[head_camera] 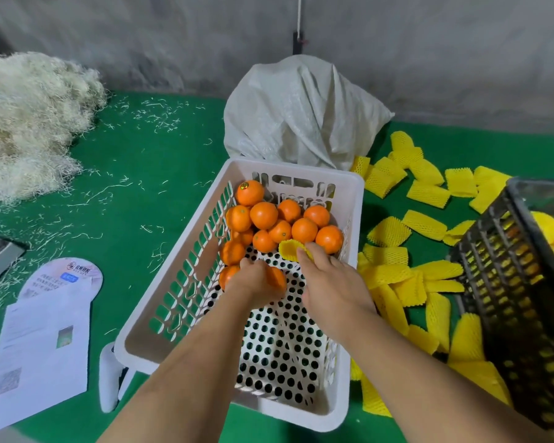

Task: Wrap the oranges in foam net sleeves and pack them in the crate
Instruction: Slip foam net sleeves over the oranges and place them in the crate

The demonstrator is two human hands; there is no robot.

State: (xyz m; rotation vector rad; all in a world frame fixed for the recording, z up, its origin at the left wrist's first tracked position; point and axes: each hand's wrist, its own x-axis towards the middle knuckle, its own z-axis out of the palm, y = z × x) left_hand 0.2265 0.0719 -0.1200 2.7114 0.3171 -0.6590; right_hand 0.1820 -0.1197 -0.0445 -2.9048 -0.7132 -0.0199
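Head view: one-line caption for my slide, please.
Left hand grips an orange in the white basket; right hand holds a yellow foam sleeve.

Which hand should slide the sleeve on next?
Right. The right hand already holds the yellow foam net sleeve; the left hand grips an orange beside it, inside the white basket.

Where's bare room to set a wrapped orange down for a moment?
Free: the white basket's near floor, below both hands; the green mat between the straw pile and the basket. Crowded: the basket's far end, full of oranges; the mat on the right, littered with yellow foam sleeves.
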